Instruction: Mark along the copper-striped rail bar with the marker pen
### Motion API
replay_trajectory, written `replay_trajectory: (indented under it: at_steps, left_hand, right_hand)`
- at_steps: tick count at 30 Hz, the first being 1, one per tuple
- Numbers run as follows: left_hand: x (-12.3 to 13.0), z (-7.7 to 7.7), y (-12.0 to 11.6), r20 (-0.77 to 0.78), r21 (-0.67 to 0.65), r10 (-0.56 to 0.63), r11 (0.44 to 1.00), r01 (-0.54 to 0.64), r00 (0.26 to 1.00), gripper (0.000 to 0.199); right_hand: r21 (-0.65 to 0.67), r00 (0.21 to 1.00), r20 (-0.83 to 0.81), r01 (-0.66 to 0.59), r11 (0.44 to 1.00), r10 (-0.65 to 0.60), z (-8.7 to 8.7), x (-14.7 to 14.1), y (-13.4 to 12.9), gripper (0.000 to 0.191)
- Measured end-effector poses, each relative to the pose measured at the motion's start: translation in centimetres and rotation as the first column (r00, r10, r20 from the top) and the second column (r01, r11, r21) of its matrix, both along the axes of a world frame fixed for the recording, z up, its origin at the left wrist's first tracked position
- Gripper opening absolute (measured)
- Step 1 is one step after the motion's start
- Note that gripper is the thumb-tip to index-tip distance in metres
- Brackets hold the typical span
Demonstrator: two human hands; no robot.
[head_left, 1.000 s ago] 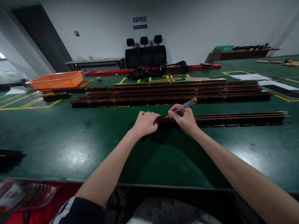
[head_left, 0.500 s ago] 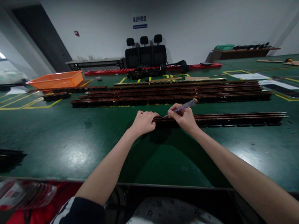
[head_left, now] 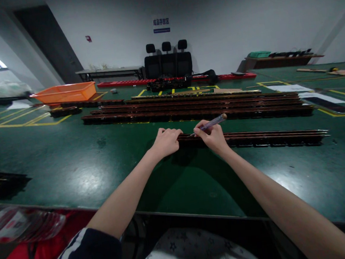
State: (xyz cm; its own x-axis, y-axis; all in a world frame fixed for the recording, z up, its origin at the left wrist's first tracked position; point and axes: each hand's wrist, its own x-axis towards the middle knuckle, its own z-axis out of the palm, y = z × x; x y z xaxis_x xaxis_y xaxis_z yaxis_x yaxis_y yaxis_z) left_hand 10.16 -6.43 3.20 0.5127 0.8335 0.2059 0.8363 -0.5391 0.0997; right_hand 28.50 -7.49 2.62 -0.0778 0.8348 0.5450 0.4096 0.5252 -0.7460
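Observation:
A long dark strip bundle with copper-coloured edges (head_left: 271, 137) lies across the green table (head_left: 127, 170). My left hand (head_left: 166, 141) is closed round its left end. In my right hand (head_left: 212, 137) is a slim tool with a clear purple handle (head_left: 214, 122), held like a pen. Its thin tip points down and left, at the top of the strips between both hands. Whether the tip touches them cannot be made out.
Behind the hands lies a wide stack of similar strips (head_left: 195, 109). An orange bin (head_left: 65, 93) stands at the back left, more dark strips (head_left: 3, 181) at the left. A plastic bottle (head_left: 23, 225) is at the lower left.
The strip bundle has shifted slightly to the left. Both hands and the tool are almost where they were.

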Motion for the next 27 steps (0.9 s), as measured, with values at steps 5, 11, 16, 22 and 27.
replay_trajectory:
  at_steps: [5,11,16,22,27]
  left_hand:
    - [0.0,-0.12,0.01,-0.014,-0.005,0.004,1.0,-0.004,1.0,0.038]
    - [-0.16,-0.29,0.15,-0.037,0.004,-0.001,1.0,0.001,0.999,0.036]
    - [-0.15,-0.32,0.0,-0.05,0.023,-0.008,1.0,0.009,0.999,0.034]
    - [-0.1,-0.28,-0.15,-0.071,0.039,0.001,0.999,0.002,0.997,0.035]
    - [-0.18,-0.31,-0.1,-0.06,0.036,-0.005,0.999,0.007,0.998,0.035]
  right_hand:
    - [0.003,1.0,-0.003,0.0,1.0,0.0,-0.03,-0.01,-0.03,0.016]
    - [0.008,1.0,-0.011,0.0,1.0,0.0,0.09,0.0,-0.04,0.015]
    - [0.029,0.999,0.004,0.034,0.999,-0.034,0.12,0.13,0.05,0.015]
    - [0.042,0.998,0.001,0.058,0.997,-0.058,0.24,0.3,0.05,0.014]
    - [0.057,0.998,0.028,0.046,0.997,-0.048,0.29,0.7,0.08,0.015]
